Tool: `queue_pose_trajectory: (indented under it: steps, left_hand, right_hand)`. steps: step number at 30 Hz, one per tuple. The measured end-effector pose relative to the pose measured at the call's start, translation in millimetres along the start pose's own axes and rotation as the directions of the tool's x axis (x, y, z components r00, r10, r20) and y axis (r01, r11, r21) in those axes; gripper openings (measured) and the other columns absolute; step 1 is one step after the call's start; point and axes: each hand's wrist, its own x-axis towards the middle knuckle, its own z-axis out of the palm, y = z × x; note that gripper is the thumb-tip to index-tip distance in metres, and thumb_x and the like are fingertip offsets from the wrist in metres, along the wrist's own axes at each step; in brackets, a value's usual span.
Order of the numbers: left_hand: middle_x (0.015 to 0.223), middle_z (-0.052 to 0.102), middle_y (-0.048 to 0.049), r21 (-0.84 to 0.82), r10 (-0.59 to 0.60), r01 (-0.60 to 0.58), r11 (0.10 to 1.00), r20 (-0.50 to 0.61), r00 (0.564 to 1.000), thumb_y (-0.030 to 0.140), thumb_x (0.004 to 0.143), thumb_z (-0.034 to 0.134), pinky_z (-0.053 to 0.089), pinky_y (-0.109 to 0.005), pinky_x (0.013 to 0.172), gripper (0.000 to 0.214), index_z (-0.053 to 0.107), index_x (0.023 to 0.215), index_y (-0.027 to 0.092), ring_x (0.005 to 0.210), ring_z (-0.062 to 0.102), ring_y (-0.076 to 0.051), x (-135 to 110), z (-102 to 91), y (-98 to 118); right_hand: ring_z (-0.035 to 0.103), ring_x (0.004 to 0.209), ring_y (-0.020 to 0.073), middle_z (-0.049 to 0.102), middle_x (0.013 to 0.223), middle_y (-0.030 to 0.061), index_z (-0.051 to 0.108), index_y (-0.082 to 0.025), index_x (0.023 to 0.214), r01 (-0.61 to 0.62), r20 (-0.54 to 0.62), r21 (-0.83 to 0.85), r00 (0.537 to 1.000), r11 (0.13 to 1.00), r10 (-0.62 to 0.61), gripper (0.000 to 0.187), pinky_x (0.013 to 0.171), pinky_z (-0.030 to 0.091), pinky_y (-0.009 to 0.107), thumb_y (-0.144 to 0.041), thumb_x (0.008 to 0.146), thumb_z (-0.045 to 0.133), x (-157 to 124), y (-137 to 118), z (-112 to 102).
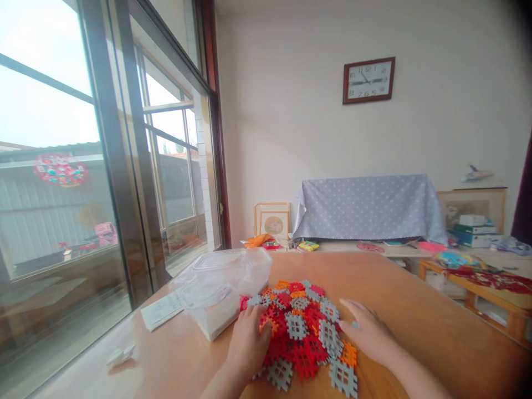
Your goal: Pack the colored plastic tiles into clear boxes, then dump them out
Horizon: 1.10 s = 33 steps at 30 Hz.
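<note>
A heap of flat interlocking plastic building tiles (305, 354) in red, grey and orange lies on the wooden table (399, 299). Each tile has notched edges and a grid of square holes. Along the heap's left side rests my left hand (249, 335), fingers stretched forward and thumb apart, touching the tiles. My right hand (368, 330) is at the right side, fingers spread, its fingertips close to a grey tile (330, 336); something small and grey-blue shows by its fingers. Neither hand visibly grips a tile.
Left of the heap are a clear plastic container (233, 271), a white box (218, 316), a paper booklet (162, 310) and a crumpled white scrap (121, 354). A glass window (50, 221) borders the table. A side table (490, 282) stands at the right.
</note>
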Motion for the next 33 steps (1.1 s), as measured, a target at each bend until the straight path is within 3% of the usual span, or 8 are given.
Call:
queue_pose_trajectory:
  steps: [3, 7, 11, 14, 16, 20, 27, 33]
  left_hand:
    - [0.116, 0.068, -0.0092, 0.029, 0.002, -0.003, 1.000, 0.042, 0.999, 0.027, 0.092, 0.051, 0.046, -0.037, 0.098, 0.028, 0.065, 0.116, 0.021, 0.113, 0.062, -0.026, 29.7, 4.8, -8.3]
    - [0.123, 0.067, -0.0090, 0.022, 0.037, -0.041, 0.999, 0.167, 0.985, 0.034, 0.095, 0.049, 0.046, -0.035, 0.101, 0.033, 0.064, 0.123, 0.023, 0.116, 0.062, -0.025, 69.8, 21.9, -14.5]
    - [0.123, 0.068, -0.0083, 0.030, 0.100, -0.113, 0.993, 0.284, 0.954, 0.044, 0.097, 0.047, 0.047, -0.036, 0.101, 0.036, 0.067, 0.120, 0.024, 0.115, 0.063, -0.025, 98.8, 41.8, -14.8]
    - [0.125, 0.068, -0.0090, 0.060, 0.113, -0.138, 0.989, 0.309, 0.944, 0.051, 0.099, 0.043, 0.044, -0.042, 0.106, 0.042, 0.068, 0.120, 0.025, 0.121, 0.059, -0.028, 107.8, 53.2, -15.2]
    - [0.128, 0.068, -0.0087, 0.084, 0.092, -0.124, 0.989, 0.312, 0.946, 0.054, 0.099, 0.040, 0.042, -0.046, 0.106, 0.046, 0.066, 0.125, 0.027, 0.123, 0.059, -0.030, 107.7, 56.8, -15.0]
    - [0.128, 0.067, -0.0074, 0.091, 0.092, -0.126, 0.988, 0.310, 0.946, 0.055, 0.099, 0.040, 0.044, -0.045, 0.102, 0.044, 0.064, 0.126, 0.030, 0.119, 0.060, -0.030, 95.5, 52.8, -10.5]
    - [0.120, 0.064, -0.0079, 0.064, 0.060, -0.091, 0.994, 0.382, 0.922, 0.053, 0.096, 0.047, 0.046, -0.045, 0.097, 0.038, 0.063, 0.123, 0.031, 0.114, 0.059, -0.031, 56.4, 35.3, 7.5]
    - [0.114, 0.065, -0.0082, 0.054, 0.035, -0.070, 0.996, 0.495, 0.868, 0.053, 0.086, 0.060, 0.050, -0.040, 0.086, 0.033, 0.065, 0.108, 0.029, 0.107, 0.061, -0.031, 42.4, 16.0, 27.8]
  right_hand:
    - [0.052, 0.135, 0.0303, 0.058, 0.147, 0.0076, 0.058, -0.028, 0.142, 0.085, 0.066, 0.115, 0.993, 0.990, -0.093, 0.059, 0.112, 0.041, 0.044, -0.056, 0.091, 0.049, 22.9, -33.3, 0.3]
    - [0.053, 0.134, 0.0299, 0.060, 0.145, 0.0076, 0.063, -0.029, 0.136, 0.169, 0.097, 0.118, 0.979, 0.979, -0.181, 0.063, 0.114, 0.037, 0.044, -0.069, 0.090, 0.048, 64.5, -70.8, 8.1]
    - [0.045, 0.141, 0.0333, 0.055, 0.150, 0.0076, 0.059, -0.031, 0.141, 0.149, 0.199, 0.065, 0.967, 0.987, -0.159, 0.070, 0.117, 0.031, 0.049, -0.076, 0.089, 0.045, 99.8, -84.2, 25.0]
    - [0.035, 0.147, 0.0387, 0.048, 0.156, 0.0070, 0.055, -0.035, 0.144, 0.112, 0.324, 0.029, 0.939, 0.993, -0.115, 0.077, 0.119, 0.022, 0.059, -0.082, 0.084, 0.047, 109.5, -84.1, 36.6]
    - [0.038, 0.145, 0.0382, 0.051, 0.153, 0.0071, 0.056, -0.036, 0.144, 0.128, 0.352, 0.044, 0.926, 0.991, -0.135, 0.075, 0.118, 0.023, 0.060, -0.081, 0.085, 0.046, 107.1, -82.9, 39.9]
    - [0.045, 0.139, 0.0355, 0.059, 0.145, 0.0065, 0.061, -0.037, 0.139, 0.191, 0.292, 0.079, 0.934, 0.978, -0.206, 0.065, 0.116, 0.030, 0.055, -0.076, 0.088, 0.047, 86.3, -80.9, 37.2]
    - [0.042, 0.142, 0.0394, 0.055, 0.150, 0.0050, 0.061, -0.042, 0.138, 0.153, 0.233, 0.095, 0.957, 0.984, -0.172, 0.063, 0.118, 0.028, 0.060, -0.076, 0.086, 0.051, 31.5, -77.9, 32.9]
    - [0.047, 0.137, 0.0435, 0.058, 0.147, 0.0073, 0.062, -0.044, 0.137, 0.093, 0.376, 0.055, 0.920, 0.994, -0.107, 0.068, 0.112, 0.037, 0.063, -0.080, 0.080, 0.054, 2.8, -87.9, 9.9]
